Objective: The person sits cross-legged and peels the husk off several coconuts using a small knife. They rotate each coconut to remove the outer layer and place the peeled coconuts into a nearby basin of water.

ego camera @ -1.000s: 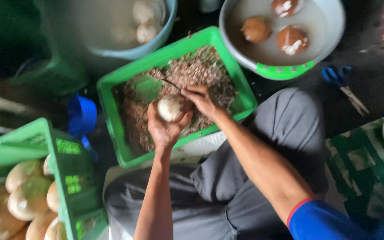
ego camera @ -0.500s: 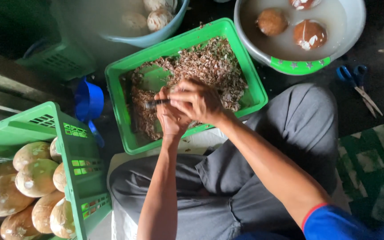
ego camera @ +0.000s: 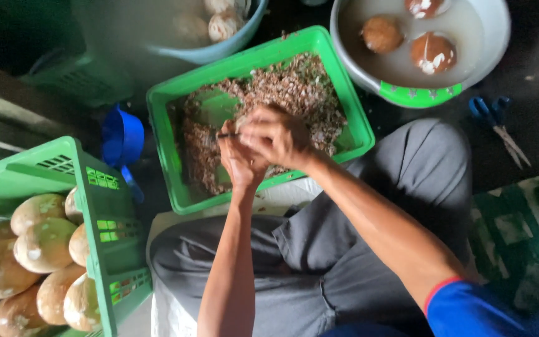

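My two hands meet over a green tray (ego camera: 354, 112) filled with brown shavings (ego camera: 294, 87). My left hand (ego camera: 239, 163) is cupped from below around a small pale peeled coconut, which the fingers now almost wholly hide. On top of it lies my right hand (ego camera: 280, 134), closed on a thin dark blade (ego camera: 224, 135) whose tip sticks out to the left. My grey-trousered knees are just below the tray.
A green crate (ego camera: 104, 206) at the left holds several pale coconuts (ego camera: 32, 243). A blue scoop (ego camera: 123, 137) lies beside it. At the top stand a white basin (ego camera: 488, 37) of water with brown coconuts and a grey tub (ego camera: 219, 25). Blue-handled scissors (ego camera: 494, 118) lie at the right.
The pale coconut, plain in my left hand a second ago, is now covered by my right hand. Both hands have closed together over the tray. The view has shifted.
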